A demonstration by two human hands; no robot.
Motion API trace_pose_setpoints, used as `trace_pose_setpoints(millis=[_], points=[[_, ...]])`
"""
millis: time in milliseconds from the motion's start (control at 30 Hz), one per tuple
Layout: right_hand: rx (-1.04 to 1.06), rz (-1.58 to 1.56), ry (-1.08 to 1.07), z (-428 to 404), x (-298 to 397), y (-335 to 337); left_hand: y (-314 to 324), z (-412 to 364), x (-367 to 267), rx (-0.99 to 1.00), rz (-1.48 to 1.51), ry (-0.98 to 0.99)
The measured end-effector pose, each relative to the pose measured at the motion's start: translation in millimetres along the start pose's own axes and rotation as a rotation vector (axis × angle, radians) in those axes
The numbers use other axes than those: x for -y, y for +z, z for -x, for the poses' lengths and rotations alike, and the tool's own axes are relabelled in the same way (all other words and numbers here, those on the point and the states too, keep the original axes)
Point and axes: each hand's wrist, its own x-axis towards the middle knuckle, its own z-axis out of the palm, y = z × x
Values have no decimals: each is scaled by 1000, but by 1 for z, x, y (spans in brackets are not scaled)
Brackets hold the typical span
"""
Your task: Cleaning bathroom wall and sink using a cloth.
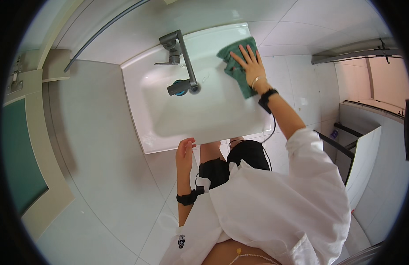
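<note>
My right hand (252, 64) lies flat with fingers spread on a green cloth (239, 71), pressing it against the right side of a white ceramic sink (221, 116). The cloth drapes over the basin's right rim area. My left hand (185, 147) is by the sink's front edge, fingers loosely curled and nothing seen in it; whether it touches the edge I cannot tell. A dark grey faucet (187, 56) stands at the back left of the sink, its spout reaching over the drain (195, 88). Beneath the spout's end a round blue-edged thing shows in part.
A curved grey metal bar (105, 29) runs along the upper left. At far left is a cabinet frame with a green panel (20, 155). On the right are a metal rail (357, 56) and a white panel with black bars (363, 155). Tiled walls surround the sink.
</note>
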Motion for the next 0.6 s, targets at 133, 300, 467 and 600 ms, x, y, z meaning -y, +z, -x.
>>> trace_pose_setpoints(millis=[133,300,467,600], points=[[90,277,80,-64,-15,9,-11,8,12,-40,15,-40],[41,188,134,-79,-12,12,-15,14,15,-61,33,-12],[83,133,-4,-26,1,3,-4,14,-3,-40,64,-24],[112,20,-56,19,8,-12,13,4,-28,28,54,-4]])
